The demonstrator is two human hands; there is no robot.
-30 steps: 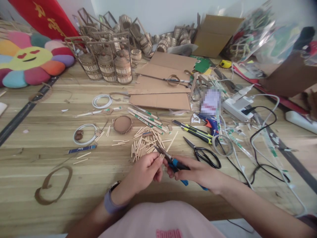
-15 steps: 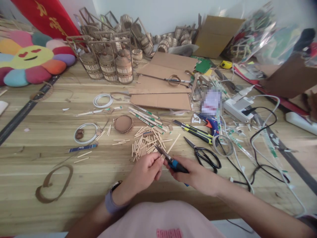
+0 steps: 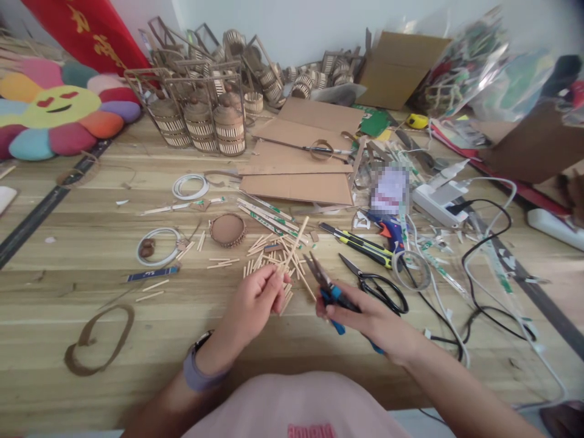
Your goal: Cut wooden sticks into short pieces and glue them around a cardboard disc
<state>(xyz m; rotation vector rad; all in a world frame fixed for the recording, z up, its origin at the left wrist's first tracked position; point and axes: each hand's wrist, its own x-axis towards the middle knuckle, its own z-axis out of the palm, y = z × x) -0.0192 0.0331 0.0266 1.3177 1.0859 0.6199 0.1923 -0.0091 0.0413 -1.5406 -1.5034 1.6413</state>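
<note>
A: While my left hand pinches the long stick over the stick pile, what next?

B: My right hand grips the open cutters. Hold the stick steady and snip straight.

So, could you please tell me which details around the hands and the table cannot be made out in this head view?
- Pixelated patch: blurred, content unreadable.
- Cutters handles: covered by the right hand.
- Lower end of the stick: hidden in the left hand fingers.
- Clear bag contents: smeared by glare.
- Red cloth: cut off by the top edge.
</note>
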